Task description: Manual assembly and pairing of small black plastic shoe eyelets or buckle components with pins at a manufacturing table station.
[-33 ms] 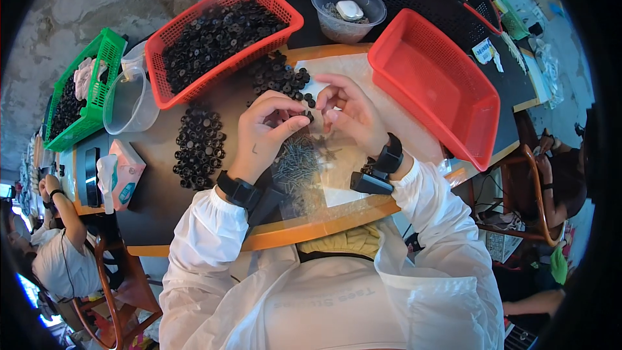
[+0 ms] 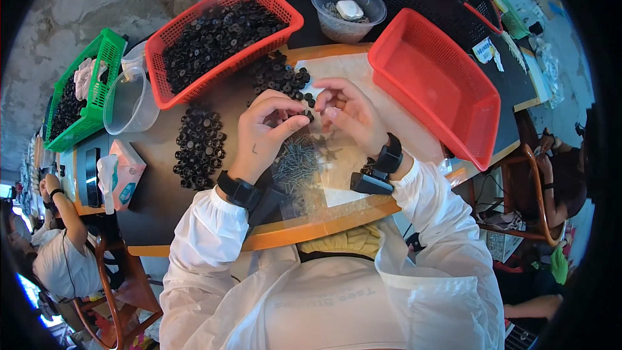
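Dark tabletop (image 2: 146, 201) is carrying red baskets (image 2: 447, 84) beyond loose metal pins (image 2: 297, 165); left hand (image 2: 265, 126) is pinching a black part (image 2: 309, 116), right hand (image 2: 353, 116) is curling loosely, its grip unclear.

Left grip (image 2: 269, 128) pinched, thumb (image 2: 291, 127) toward forefinger (image 2: 284, 104); right grip (image 2: 353, 115) just beside, fingers (image 2: 338, 85) curled (both forearms (image 2: 212, 227) angled inward).

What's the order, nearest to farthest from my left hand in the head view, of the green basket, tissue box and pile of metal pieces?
1. Pile of metal pieces, below and right of the left hand.
2. Tissue box, well to its left.
3. Green basket, farther up and left.
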`<action>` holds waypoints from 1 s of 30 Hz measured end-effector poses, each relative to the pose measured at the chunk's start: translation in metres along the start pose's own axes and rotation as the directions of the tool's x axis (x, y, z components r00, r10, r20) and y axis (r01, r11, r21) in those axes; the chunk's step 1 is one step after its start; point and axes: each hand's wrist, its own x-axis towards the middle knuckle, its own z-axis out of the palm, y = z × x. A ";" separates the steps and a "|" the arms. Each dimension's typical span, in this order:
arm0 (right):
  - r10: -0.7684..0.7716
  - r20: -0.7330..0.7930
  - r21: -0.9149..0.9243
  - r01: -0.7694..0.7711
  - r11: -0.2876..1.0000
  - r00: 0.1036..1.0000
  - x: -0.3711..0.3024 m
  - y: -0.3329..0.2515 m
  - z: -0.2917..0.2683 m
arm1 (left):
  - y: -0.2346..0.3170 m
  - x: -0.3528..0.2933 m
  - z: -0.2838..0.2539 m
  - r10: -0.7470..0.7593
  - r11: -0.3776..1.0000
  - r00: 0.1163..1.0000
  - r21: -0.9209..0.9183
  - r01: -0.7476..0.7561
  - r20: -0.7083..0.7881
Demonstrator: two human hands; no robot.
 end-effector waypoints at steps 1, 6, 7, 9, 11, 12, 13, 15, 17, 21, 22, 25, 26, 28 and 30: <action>0.071 0.024 0.103 -0.073 0.992 0.997 0.000 0.001 -0.001 | 0.000 0.000 -0.001 0.008 0.999 1.000 0.031 -0.008 -0.006; 0.223 0.005 0.209 -0.219 0.953 0.975 0.004 0.001 0.006 | -0.004 0.002 0.000 0.041 0.999 0.999 0.020 -0.042 0.010; 0.236 0.040 0.258 -0.238 0.936 0.971 0.003 0.003 0.005 | -0.004 0.002 0.000 0.041 0.999 0.999 0.019 -0.042 0.014; 0.225 0.015 0.272 -0.221 0.937 0.974 0.003 0.007 0.005 | -0.003 0.002 0.001 0.040 0.999 0.999 0.019 -0.040 0.022; 0.216 -0.011 0.285 -0.204 0.937 0.976 0.003 0.008 0.004 | 0.003 0.003 0.004 0.091 0.996 0.995 0.000 -0.091 -0.032; 0.237 -0.018 0.280 -0.222 0.934 0.971 0.004 0.008 0.003 | 0.001 0.003 0.003 0.090 0.996 0.995 0.000 -0.090 -0.031; 0.258 -0.026 0.276 -0.241 0.931 0.966 0.004 0.008 0.002 | -0.002 0.002 0.000 0.122 0.992 0.992 0.032 -0.122 -0.013; 0.247 -0.025 0.277 -0.231 0.933 0.969 0.004 0.009 0.003 | -0.003 0.002 -0.001 0.151 0.986 0.988 0.063 -0.151 0.007; 0.237 -0.025 0.278 -0.221 0.935 0.971 0.004 0.010 0.003 | -0.001 0.001 0.000 0.124 0.992 0.992 0.022 -0.123 -0.022; 0.246 -0.026 0.289 -0.228 0.930 0.969 0.003 0.010 0.002 | 0.000 0.001 0.000 0.151 0.985 0.988 0.094 -0.147 -0.030; 0.250 -0.025 0.277 -0.233 0.932 0.968 0.003 0.010 0.002 | -0.002 0.001 -0.001 0.168 0.983 0.985 0.083 -0.165 -0.036; 0.186 -0.039 0.252 -0.171 0.952 0.982 0.003 0.009 0.003 | 0.000 0.000 0.000 0.163 0.984 0.986 0.086 -0.159 -0.046; 0.186 -0.040 0.254 -0.170 0.952 0.982 0.003 0.010 0.003 | 0.002 -0.001 0.000 0.142 0.986 0.988 0.100 -0.137 -0.051; 0.102 -0.044 0.167 -0.093 0.982 0.994 0.002 0.012 0.002 | 0.004 0.000 0.001 0.118 0.985 0.992 0.130 -0.110 -0.055; 0.090 -0.061 0.127 -0.082 0.989 0.994 0.002 0.013 0.004 | 0.004 -0.001 0.002 0.093 0.984 0.994 0.161 -0.082 -0.061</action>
